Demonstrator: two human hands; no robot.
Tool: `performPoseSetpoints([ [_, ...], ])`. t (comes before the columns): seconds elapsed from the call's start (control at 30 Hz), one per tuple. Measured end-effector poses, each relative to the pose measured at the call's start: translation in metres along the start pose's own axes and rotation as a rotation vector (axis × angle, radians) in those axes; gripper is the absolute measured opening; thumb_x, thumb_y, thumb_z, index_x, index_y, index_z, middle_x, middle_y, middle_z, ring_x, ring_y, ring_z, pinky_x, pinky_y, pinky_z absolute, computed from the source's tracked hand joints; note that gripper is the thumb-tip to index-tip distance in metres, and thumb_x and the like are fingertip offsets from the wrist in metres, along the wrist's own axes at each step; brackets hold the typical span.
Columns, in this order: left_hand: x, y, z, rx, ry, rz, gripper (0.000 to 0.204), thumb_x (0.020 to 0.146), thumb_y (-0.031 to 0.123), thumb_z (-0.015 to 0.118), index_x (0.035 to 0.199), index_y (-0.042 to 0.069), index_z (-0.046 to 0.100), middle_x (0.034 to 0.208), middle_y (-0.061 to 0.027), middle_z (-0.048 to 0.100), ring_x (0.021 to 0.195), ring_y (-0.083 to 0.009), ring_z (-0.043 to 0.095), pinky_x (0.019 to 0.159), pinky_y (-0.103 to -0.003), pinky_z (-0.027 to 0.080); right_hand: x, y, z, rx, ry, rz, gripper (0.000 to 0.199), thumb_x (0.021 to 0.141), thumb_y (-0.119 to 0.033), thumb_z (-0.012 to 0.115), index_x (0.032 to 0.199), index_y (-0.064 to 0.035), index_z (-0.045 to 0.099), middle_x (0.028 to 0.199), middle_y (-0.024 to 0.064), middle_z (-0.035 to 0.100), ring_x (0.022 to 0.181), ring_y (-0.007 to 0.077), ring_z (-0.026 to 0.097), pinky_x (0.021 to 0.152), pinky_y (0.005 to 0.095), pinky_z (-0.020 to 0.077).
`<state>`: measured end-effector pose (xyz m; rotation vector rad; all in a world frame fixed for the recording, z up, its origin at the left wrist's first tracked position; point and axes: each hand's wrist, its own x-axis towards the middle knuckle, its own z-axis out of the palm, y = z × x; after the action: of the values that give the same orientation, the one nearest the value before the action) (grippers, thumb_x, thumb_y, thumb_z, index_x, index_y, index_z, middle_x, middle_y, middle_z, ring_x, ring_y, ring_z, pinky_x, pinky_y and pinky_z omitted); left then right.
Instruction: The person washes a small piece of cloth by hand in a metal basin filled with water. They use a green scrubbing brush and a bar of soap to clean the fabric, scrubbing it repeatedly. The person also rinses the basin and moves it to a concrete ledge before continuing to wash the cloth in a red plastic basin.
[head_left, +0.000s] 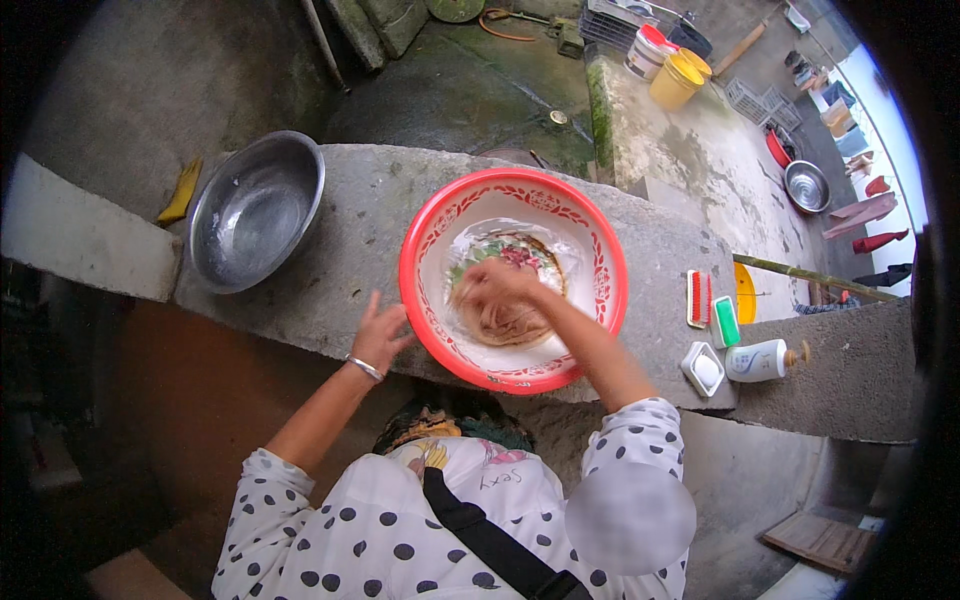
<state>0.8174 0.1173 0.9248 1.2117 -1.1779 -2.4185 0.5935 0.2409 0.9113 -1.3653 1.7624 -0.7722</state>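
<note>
A red-rimmed white basin with a flower pattern stands on a grey concrete ledge. Brownish water and a clump of brown stuff fill its bottom. My right hand is down inside the basin, fingers closed over the brown clump. My left hand rests flat on the ledge, fingers spread, touching the basin's left rim. A silver bangle circles that wrist.
An empty steel bowl sits on the ledge to the left. To the right lie a red brush, a green brush, a soap dish and a white bottle. Yellow buckets stand on the wet floor beyond.
</note>
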Motion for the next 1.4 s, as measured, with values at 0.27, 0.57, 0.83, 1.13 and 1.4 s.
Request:
performPoseSetpoints([
  [0.27,-0.015,0.025,0.033,0.139,-0.048,0.713,0.054,0.074,-0.010,0.046,0.126,0.002,0.035,0.118,-0.0150,0.046,0.109,-0.0202,0.047,0.087,-0.030,0.042,-0.010,0.040,0.004,-0.003,0.720,0.164,0.021,0.073,-0.017,0.058,0.086,-0.0013,0.055,0.070,0.0200,0.057,0.067,0.0294,0.057,0.060,0.0398,0.0438],
  [0.57,-0.014,0.021,0.061,0.095,-0.193,0.539,0.044,0.076,-0.007,0.045,0.119,0.000,0.041,0.107,-0.0135,0.054,0.100,-0.0199,0.053,0.084,-0.031,0.046,-0.020,0.036,-0.029,-0.530,0.992,0.242,0.007,0.077,-0.011,0.053,0.083,-0.0082,0.056,0.078,0.0181,0.054,0.065,0.0273,0.056,0.054,0.0394,0.0439],
  [0.83,-0.006,0.017,0.065,0.052,-0.219,0.411,0.045,0.076,-0.006,0.043,0.121,0.001,0.039,0.108,-0.0119,0.053,0.101,-0.0200,0.052,0.085,-0.032,0.046,-0.013,-0.042,-0.003,0.082,0.418,-0.084,0.017,0.074,-0.014,0.055,0.084,0.0001,0.056,0.074,0.0156,0.058,0.072,0.0250,0.057,0.066,0.0341,0.0438],
  [1.13,0.001,0.023,0.067,0.123,-0.163,0.183,0.048,0.081,0.005,0.047,0.126,0.010,0.033,0.121,-0.0085,0.040,0.110,-0.0194,0.041,0.088,-0.037,0.040,-0.028,0.033,-0.028,-0.660,0.619,0.585,0.053,0.075,-0.033,0.062,0.120,-0.0197,0.038,0.118,0.0200,0.039,0.092,0.0400,0.052,0.073,0.0461,0.0462],
  [1.4,0.016,0.021,0.079,0.147,-0.195,-0.056,0.054,0.081,0.032,0.052,0.127,0.011,0.032,0.134,-0.0084,0.024,0.125,-0.0241,0.018,0.094,-0.060,0.018,-0.019,0.045,-0.018,-0.373,0.534,0.573,0.031,0.072,-0.028,0.061,0.101,-0.0150,0.057,0.109,0.0197,0.044,0.092,0.0377,0.050,0.076,0.0462,0.0442],
])
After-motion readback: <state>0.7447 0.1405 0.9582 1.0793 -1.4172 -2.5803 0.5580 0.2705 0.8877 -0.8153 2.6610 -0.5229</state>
